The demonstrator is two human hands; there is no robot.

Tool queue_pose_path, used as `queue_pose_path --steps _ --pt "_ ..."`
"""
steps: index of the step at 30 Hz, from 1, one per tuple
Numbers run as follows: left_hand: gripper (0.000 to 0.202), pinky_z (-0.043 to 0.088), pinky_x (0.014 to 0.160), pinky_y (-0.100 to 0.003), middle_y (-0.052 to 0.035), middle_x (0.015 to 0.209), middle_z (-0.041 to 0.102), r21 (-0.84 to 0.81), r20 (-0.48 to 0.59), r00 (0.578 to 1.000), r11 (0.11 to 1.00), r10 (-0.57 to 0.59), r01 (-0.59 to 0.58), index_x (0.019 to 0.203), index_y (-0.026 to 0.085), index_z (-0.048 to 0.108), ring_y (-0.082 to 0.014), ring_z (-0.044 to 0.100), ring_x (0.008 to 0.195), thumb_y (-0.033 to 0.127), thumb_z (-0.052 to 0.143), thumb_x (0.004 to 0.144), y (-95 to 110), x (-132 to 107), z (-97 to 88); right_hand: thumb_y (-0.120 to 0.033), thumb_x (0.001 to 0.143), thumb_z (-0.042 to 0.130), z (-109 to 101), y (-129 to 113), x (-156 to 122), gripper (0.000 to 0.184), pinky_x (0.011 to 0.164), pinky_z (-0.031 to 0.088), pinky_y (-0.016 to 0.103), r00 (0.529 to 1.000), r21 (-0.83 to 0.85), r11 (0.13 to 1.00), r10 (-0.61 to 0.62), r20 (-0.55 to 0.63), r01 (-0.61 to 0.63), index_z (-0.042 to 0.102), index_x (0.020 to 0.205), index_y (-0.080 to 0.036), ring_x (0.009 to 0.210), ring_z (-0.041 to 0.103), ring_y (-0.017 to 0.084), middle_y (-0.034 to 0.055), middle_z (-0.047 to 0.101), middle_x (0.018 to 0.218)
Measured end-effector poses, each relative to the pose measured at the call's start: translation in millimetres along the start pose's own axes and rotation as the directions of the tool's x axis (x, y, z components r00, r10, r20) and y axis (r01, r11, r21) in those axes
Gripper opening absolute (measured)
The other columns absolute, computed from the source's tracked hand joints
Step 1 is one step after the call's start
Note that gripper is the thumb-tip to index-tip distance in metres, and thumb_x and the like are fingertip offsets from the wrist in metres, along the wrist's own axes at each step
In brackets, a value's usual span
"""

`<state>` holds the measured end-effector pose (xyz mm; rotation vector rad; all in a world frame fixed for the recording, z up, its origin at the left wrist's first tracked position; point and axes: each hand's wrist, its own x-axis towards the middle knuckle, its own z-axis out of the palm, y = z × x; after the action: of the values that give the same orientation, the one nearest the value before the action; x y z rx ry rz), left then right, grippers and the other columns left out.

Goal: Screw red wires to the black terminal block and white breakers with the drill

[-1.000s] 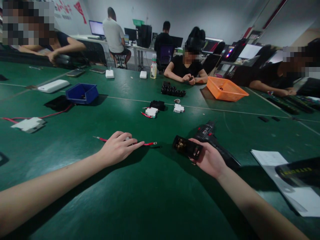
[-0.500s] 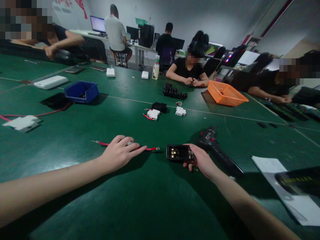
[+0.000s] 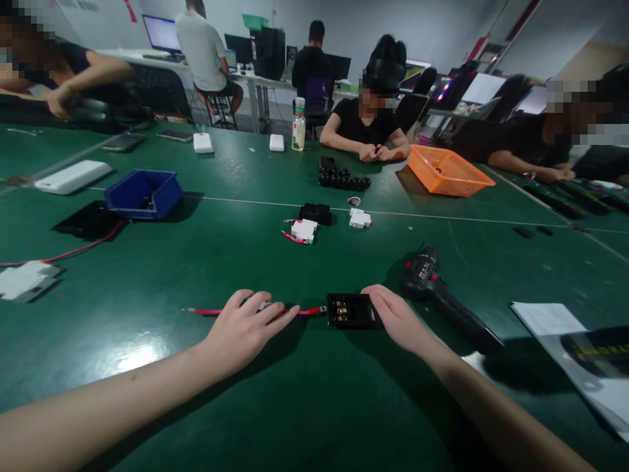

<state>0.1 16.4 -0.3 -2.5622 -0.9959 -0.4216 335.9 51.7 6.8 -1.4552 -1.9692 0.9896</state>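
My left hand (image 3: 246, 331) curves palm down over a red cable (image 3: 309, 312), its fingers closed on it. A small white piece shows between the fingers; the rest is hidden under them. Bare metal ends the cable at the left, and a metal lug at the right meets the left edge of a black rectangular housing (image 3: 352, 321). Brass-coloured contacts show inside that housing. My right hand (image 3: 396, 318) grips its right end, thumb on top. Just beyond the right hand, a black cordless drill (image 3: 445, 298) lies on its side.
Ahead on the green table (image 3: 236, 249) are a white module with red leads (image 3: 303, 231), another white module (image 3: 360, 218) and black parts (image 3: 339, 177). A blue bin (image 3: 142, 196) stands left, an orange basket (image 3: 447, 174) right. Papers (image 3: 550, 321) lie at right. Co-workers sit around.
My left hand has slid the cable rightward, closing the gap between its lug and the black housing. The housing now sits lower and flatter in my right hand. The view has shifted slightly.
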Motion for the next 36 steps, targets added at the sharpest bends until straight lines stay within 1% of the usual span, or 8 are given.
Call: queue_pose_path --steps 3,6,11,15,19,23,28,36 --pt "0.044 0.039 0.079 -0.04 -0.0018 0.106 0.072 -0.01 0.015 1.0 1.0 -0.004 0.004 0.134 0.026 0.059 -0.0226 0.059 0.097 0.014 0.058 0.092 -1 1 0.0 -0.04 0.103 0.035 -4 -2 1 0.036 0.082 0.047 0.034 0.997 0.027 0.999 0.016 0.077 -0.018 0.064 0.101 -0.02 0.091 0.06 0.02 0.0059 0.063 0.101" --pt "0.042 0.037 0.079 -0.04 -0.0019 0.105 0.072 -0.017 0.012 1.0 1.0 -0.008 0.009 0.133 0.026 0.059 -0.0222 0.058 0.096 0.016 0.057 0.093 -1 1 -0.2 -0.042 0.103 0.034 -5 -4 0 0.036 0.078 0.048 0.034 0.994 0.038 0.998 0.04 0.104 -0.044 0.063 0.101 -0.02 0.088 0.06 0.02 0.0058 0.062 0.101" --pt "0.04 0.036 0.079 -0.039 -0.0016 0.104 0.072 -0.039 -0.017 1.0 0.999 -0.006 0.005 0.131 0.026 0.06 -0.021 0.058 0.094 0.016 0.058 0.093 -2 1 0.5 -0.043 0.103 0.032 -5 -8 -2 0.038 0.077 0.048 0.034 0.996 0.009 0.999 0.035 0.086 -0.036 0.063 0.099 -0.021 0.088 0.06 0.021 0.0063 0.063 0.099" --pt "0.041 0.037 0.08 -0.039 -0.0016 0.104 0.072 -0.023 -0.003 1.0 1.0 0.008 -0.008 0.133 0.028 0.06 -0.0207 0.058 0.094 0.017 0.058 0.094 -2 0 2.8 -0.043 0.103 0.031 -4 -6 -4 0.039 0.075 0.048 0.033 0.996 -0.002 1.0 0.014 0.09 -0.014 0.062 0.098 -0.021 0.085 0.06 0.021 0.0057 0.062 0.097" --pt "0.042 0.037 0.08 -0.038 -0.0017 0.105 0.073 -0.005 0.002 0.999 0.999 0.032 -0.032 0.135 0.029 0.059 -0.0205 0.058 0.095 0.017 0.056 0.095 -3 0 2.7 -0.041 0.104 0.031 0 1 -6 0.037 0.078 0.047 0.034 1.0 -0.029 0.999 -0.011 0.029 0.012 0.062 0.097 -0.021 0.087 0.061 0.021 0.0056 0.062 0.095" --pt "0.04 0.037 0.08 -0.038 -0.0019 0.104 0.073 0.01 0.009 0.999 0.999 0.047 -0.047 0.134 0.028 0.06 -0.0203 0.057 0.096 0.017 0.056 0.095 -2 1 0.7 -0.04 0.105 0.03 4 4 -10 0.037 0.083 0.046 0.035 0.997 -0.114 0.991 -0.071 -0.021 0.068 0.061 0.098 -0.02 0.093 0.06 0.022 0.0073 0.061 0.101" --pt "0.042 0.037 0.082 -0.037 -0.0014 0.105 0.072 0.031 -0.003 0.999 0.998 0.048 -0.048 0.134 0.029 0.059 -0.0194 0.057 0.096 0.017 0.056 0.095 -2 -1 -0.1 -0.039 0.105 0.031 7 2 -13 0.039 0.088 0.046 0.036 0.992 -0.205 0.971 -0.125 -0.008 0.121 0.064 0.098 -0.019 0.097 0.061 0.022 0.0085 0.061 0.108" --pt "0.042 0.038 0.081 -0.036 -0.0013 0.103 0.072 0.037 -0.017 0.998 0.998 0.06 -0.059 0.132 0.03 0.061 -0.0188 0.057 0.095 0.017 0.057 0.093 0 2 -3.8 -0.042 0.105 0.029 10 -3 -13 0.044 0.088 0.048 0.036 0.992 -0.242 0.964 -0.121 -0.04 0.108 0.068 0.105 -0.021 0.096 0.065 0.022 0.0071 0.064 0.11"
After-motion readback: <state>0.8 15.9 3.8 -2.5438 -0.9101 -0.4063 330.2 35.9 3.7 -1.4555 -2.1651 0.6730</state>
